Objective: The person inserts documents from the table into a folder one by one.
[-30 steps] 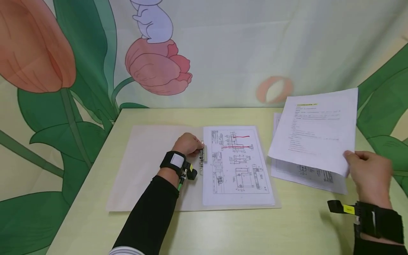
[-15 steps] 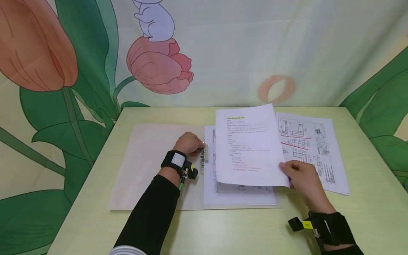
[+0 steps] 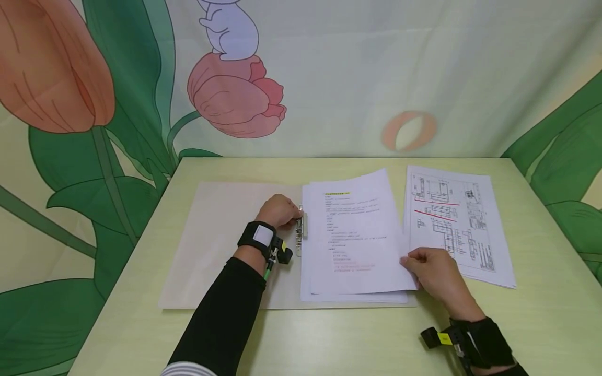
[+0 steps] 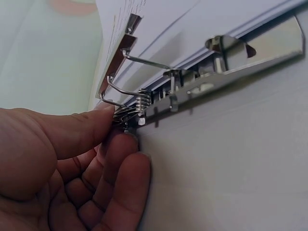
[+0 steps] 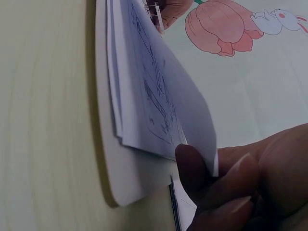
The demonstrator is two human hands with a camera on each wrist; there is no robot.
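My left hand (image 3: 278,211) pinches the lever end of a metal spring clip (image 4: 183,91) fixed along the middle of an open white folder (image 3: 226,245). The clip's jaw is raised in the left wrist view. With thumb and fingers, my right hand (image 3: 435,274) pinches the lower right corner of a printed text sheet (image 3: 352,240) with a yellow-highlighted heading. This sheet lies over the drawing sheets (image 5: 149,96) on the folder's right half, its left edge close to the clip. In the right wrist view its held corner is bent up off the drawings.
Another stack of drawing sheets (image 3: 451,219) with red lines lies on the table (image 3: 329,339) to the right of the folder. A printed curtain (image 3: 338,78) hangs behind the table's far edge.
My right hand has carried the text sheet left from above the right-hand stack and lowered it onto the folder's drawings. The left hand stays at the clip.
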